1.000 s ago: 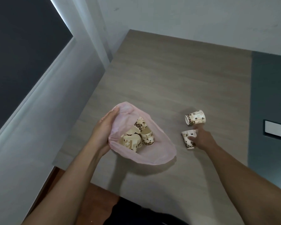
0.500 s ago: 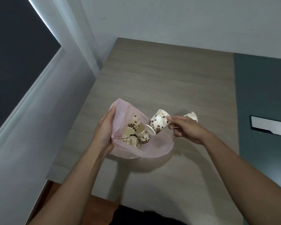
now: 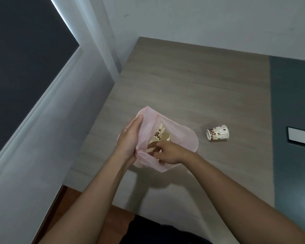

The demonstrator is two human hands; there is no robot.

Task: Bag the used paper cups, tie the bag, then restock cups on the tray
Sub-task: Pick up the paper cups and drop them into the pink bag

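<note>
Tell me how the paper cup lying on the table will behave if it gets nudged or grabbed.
The paper cup lies on its side on the table, so a nudge would probably roll it in a curve, as it tapers. It looks thin and empty: likely very light, and easily crushed by a firm grip.

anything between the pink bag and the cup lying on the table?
Nothing. In the head view, only bare table separates the pink bag from the tipped cup.

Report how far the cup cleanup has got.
Done: several cups already sit in the pink bag. In hand: the left hand holds the bag's mouth open while the right hand reaches inside. Left: one cup lies on its side on the table; the bag is untied; no tray is in view.
</note>
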